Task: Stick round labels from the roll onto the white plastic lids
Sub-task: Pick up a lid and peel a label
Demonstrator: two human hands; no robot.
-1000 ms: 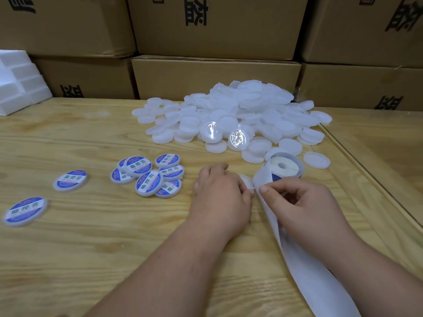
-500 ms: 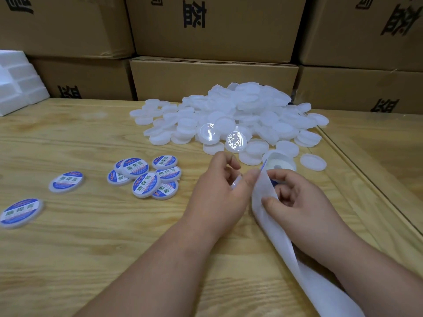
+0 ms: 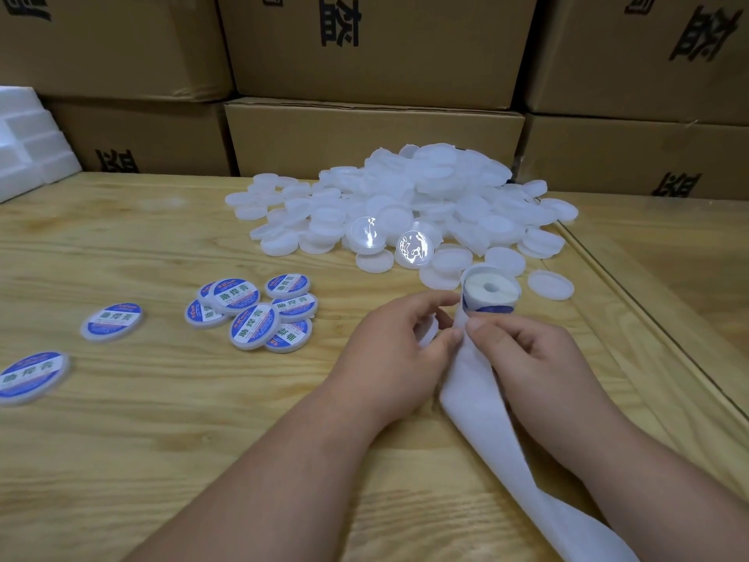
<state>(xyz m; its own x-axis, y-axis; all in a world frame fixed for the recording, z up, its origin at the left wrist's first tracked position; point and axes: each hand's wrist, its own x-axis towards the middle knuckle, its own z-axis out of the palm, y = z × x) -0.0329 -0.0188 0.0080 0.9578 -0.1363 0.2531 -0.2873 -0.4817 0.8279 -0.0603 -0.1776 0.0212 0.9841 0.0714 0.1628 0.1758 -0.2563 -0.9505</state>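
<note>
A big heap of plain white plastic lids (image 3: 409, 204) lies at the back middle of the wooden table (image 3: 121, 440). The label roll (image 3: 491, 296) stands just in front of the heap, and its white backing strip (image 3: 486, 411) trails toward me. My right hand (image 3: 527, 358) pinches the strip just below the roll. My left hand (image 3: 399, 350) holds a white lid (image 3: 429, 335), mostly hidden under its fingers, with its thumb against the strip. A cluster of several labelled lids (image 3: 259, 314) with blue-and-white labels lies to the left.
Two more labelled lids (image 3: 111, 321) (image 3: 30, 377) lie further left. Stacked cardboard boxes (image 3: 373, 135) wall off the back. White foam blocks (image 3: 28, 144) sit at the back left. A second wooden surface (image 3: 668, 257) adjoins on the right.
My left hand has lifted off the table and turned, with a white lid in its fingers. My right hand moved up the strip toward the roll. The view shifted slightly.
</note>
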